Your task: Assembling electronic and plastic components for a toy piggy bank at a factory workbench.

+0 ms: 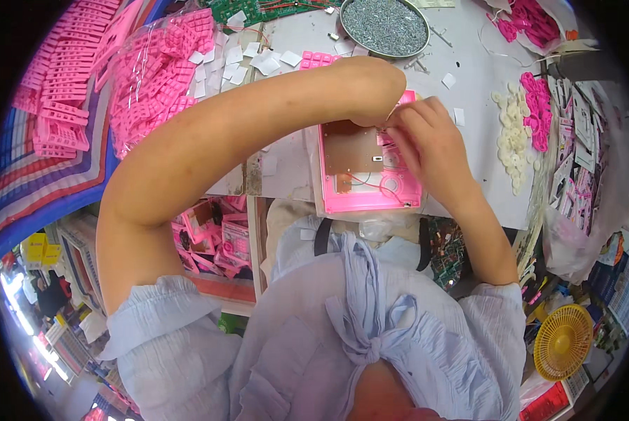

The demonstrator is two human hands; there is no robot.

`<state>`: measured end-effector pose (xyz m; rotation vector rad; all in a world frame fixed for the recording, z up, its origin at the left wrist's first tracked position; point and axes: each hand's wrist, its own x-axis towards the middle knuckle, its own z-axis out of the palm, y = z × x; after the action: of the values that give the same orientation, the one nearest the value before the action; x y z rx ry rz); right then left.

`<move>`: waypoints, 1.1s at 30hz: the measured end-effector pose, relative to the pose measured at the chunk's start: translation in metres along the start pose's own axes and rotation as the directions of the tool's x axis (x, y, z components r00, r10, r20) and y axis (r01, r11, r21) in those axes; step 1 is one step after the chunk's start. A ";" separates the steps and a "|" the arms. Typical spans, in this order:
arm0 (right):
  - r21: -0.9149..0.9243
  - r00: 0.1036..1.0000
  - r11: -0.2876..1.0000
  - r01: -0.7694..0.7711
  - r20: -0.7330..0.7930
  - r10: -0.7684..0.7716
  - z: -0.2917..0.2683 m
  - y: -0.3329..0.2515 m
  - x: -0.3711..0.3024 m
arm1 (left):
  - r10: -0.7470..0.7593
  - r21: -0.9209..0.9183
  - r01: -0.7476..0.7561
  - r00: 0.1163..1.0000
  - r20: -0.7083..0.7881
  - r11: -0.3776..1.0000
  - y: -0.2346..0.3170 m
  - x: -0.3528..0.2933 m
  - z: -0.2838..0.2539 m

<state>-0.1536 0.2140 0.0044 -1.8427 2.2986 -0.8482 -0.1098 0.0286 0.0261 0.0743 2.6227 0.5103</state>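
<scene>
A pink plastic case (335,203) lies on the worktable in front of me with its inside facing up. Fitted in it is a brown circuit board (349,151), and thin red wires (374,185) run across its near part. My left hand (379,88) reaches over the case's far end, bent at the wrist; its fingers are hidden behind the wrist. My right hand (430,137) is over the case's right side. Its fingers are curled and pressed together near the left hand, at the far right corner. What they pinch is too small to make out.
A round metal dish of small screws (386,27) stands at the back. White paper squares (241,67) are scattered nearby. Bagged pink keypads (160,77) lie left, pink plastic strips (62,70) beyond them. Cream-coloured pieces (512,137) and magenta pieces (537,109) lie right.
</scene>
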 end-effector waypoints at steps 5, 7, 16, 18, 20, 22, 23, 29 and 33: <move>0.058 0.989 0.998 -0.012 -0.147 0.020 0.015 0.007 0.001 | 0.040 0.026 -0.039 0.999 -0.013 0.999 0.001 -0.011 -0.005; 0.067 0.996 0.998 0.002 -0.090 0.005 0.012 0.007 0.003 | 0.070 0.050 -0.067 0.996 -0.058 0.996 0.003 -0.017 -0.003; 0.041 0.962 0.964 0.263 0.067 -0.265 -0.013 0.017 0.003 | 0.045 0.193 -0.035 0.998 -0.047 0.981 -0.003 -0.016 0.015; 0.036 0.962 0.965 0.259 0.086 -0.261 -0.015 0.014 0.000 | 0.036 0.177 -0.026 0.998 -0.051 0.984 -0.002 -0.017 0.013; 0.019 0.968 0.972 0.232 0.097 -0.233 -0.015 0.012 0.000 | 0.050 0.146 -0.037 0.995 -0.083 0.989 -0.006 -0.017 0.016; 0.123 0.982 0.981 0.152 0.094 -0.164 -0.015 0.015 0.000 | 0.083 0.098 -0.069 0.985 -0.148 0.993 -0.013 -0.016 0.021; 0.174 0.987 0.978 0.112 0.095 -0.130 -0.014 0.017 0.000 | 0.096 0.039 -0.091 0.981 -0.166 0.995 -0.014 -0.019 0.019; -0.028 0.968 0.977 0.210 0.144 -0.204 -0.018 0.003 0.002 | 0.050 0.015 -0.049 0.989 -0.140 0.999 -0.005 -0.021 0.012; -0.100 0.961 0.981 0.166 0.238 -0.139 -0.019 -0.007 0.003 | -0.026 0.116 0.027 1.000 -0.005 0.993 0.016 -0.012 -0.007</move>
<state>-0.1556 0.2171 0.0248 -2.0671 2.1288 -0.4880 -0.1025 0.0391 0.0427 0.0757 2.6515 0.3482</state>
